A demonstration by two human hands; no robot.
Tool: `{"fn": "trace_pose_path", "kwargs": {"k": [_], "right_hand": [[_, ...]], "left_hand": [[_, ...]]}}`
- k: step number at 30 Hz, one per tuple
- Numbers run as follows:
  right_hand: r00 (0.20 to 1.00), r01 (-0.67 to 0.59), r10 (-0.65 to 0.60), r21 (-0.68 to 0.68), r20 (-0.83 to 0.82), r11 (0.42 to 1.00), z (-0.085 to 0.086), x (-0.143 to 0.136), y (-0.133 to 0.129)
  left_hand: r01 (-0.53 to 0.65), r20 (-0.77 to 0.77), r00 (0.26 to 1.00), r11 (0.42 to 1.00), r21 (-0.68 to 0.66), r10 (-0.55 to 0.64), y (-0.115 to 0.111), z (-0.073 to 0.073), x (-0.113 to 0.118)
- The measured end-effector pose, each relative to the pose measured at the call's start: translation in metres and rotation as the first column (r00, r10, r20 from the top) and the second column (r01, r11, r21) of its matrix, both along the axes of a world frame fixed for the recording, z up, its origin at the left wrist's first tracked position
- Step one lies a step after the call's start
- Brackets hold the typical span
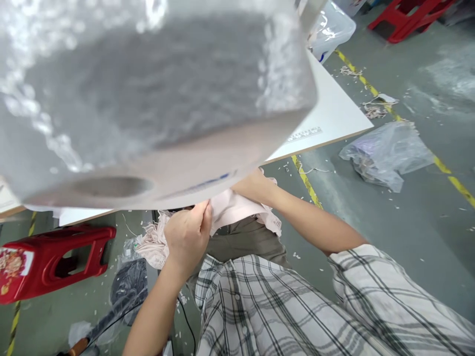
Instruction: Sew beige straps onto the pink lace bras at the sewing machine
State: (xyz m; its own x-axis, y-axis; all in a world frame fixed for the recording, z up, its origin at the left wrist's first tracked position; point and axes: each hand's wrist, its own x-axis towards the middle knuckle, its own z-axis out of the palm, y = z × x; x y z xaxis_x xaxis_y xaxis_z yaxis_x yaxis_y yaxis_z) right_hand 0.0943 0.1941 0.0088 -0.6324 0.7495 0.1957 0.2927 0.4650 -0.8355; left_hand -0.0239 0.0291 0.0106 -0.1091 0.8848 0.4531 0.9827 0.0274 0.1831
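My left hand pinches the edge of a pale pink cloth, thumb pressed against the curled fingers. The cloth has a lacy, ruffled border and hangs over my lap. On its far right part lies my right hand; its fingers are hidden beneath a big blurred object, so their grip does not show. That object is a shiny, wrinkled grey-and-white bulk close to the camera, covering most of the upper left. A bunch of pink lace fabric hangs just left of my left hand.
A white tabletop with a printed ruler scale extends behind the bulk. Red stools stand at left and upper right. On the floor lie a clear plastic bag, scraps and yellow-black tape. A plastic-wrapped dark item sits lower left.
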Motion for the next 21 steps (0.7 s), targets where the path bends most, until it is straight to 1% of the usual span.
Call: {"fn": "trace_pose_path", "kwargs": {"k": [4,7,15,21], "right_hand": [[1.0,-0.001,0.001,-0.042,0.009,0.999,0.003,0.001,-0.002],[1.0,0.012,-0.012,-0.048,0.001,0.999,0.003,0.002,-0.004],[0.998,-0.01,0.007,-0.051,-0.063,0.999,-0.002,0.003,-0.006],[0.995,-0.021,0.013,-0.073,-0.099,0.997,-0.007,0.002,-0.007]], "left_hand": [[0.01,-0.02,1.0,1.0,-0.004,-0.01,-0.002,0.0,-0.001],[0.008,-0.023,1.0,1.0,-0.002,-0.008,-0.004,0.0,-0.002],[-0.051,-0.006,0.999,0.998,-0.037,0.051,-0.007,0.001,-0.004],[-0.072,0.036,0.997,0.997,-0.03,0.073,-0.01,0.0,-0.007]]}}
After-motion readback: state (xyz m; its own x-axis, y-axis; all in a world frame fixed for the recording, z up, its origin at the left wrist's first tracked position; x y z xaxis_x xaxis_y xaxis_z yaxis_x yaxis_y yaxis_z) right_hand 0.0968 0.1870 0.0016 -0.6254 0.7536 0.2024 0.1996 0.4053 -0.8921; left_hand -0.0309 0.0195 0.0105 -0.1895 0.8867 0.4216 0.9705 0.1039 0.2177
